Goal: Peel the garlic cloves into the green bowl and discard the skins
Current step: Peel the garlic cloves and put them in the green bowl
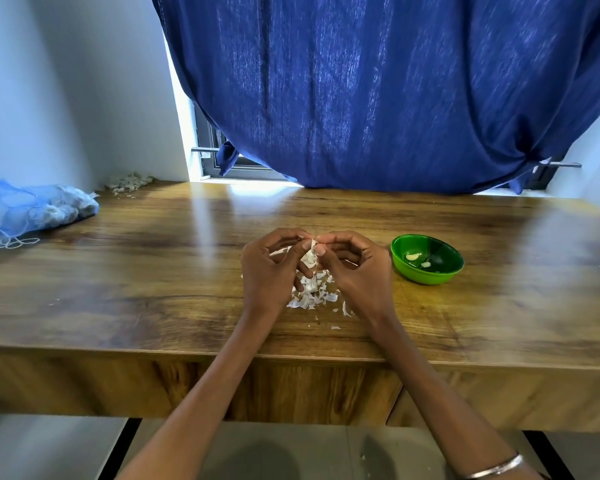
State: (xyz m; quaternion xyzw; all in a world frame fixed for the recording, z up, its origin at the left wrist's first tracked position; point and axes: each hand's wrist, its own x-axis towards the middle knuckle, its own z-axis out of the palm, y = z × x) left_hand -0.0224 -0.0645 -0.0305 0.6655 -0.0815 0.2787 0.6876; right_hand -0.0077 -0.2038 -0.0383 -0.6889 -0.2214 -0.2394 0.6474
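Both hands meet over the middle of the wooden table [153, 271]. My left hand [271, 268] and my right hand [357, 268] pinch a garlic clove [310, 254] between their fingertips, its white skin partly loose. Below them lies a pile of torn garlic skins [310, 294]. The green bowl [400, 268] stands to the right of my right hand and holds two peeled cloves [414, 257].
A blue mesh bag of garlic [45, 207] lies at the table's far left against the wall. More skins [129, 181] sit in the back left corner. A blue curtain [378, 91] hangs behind the table. The table's front edge runs under my forearms.
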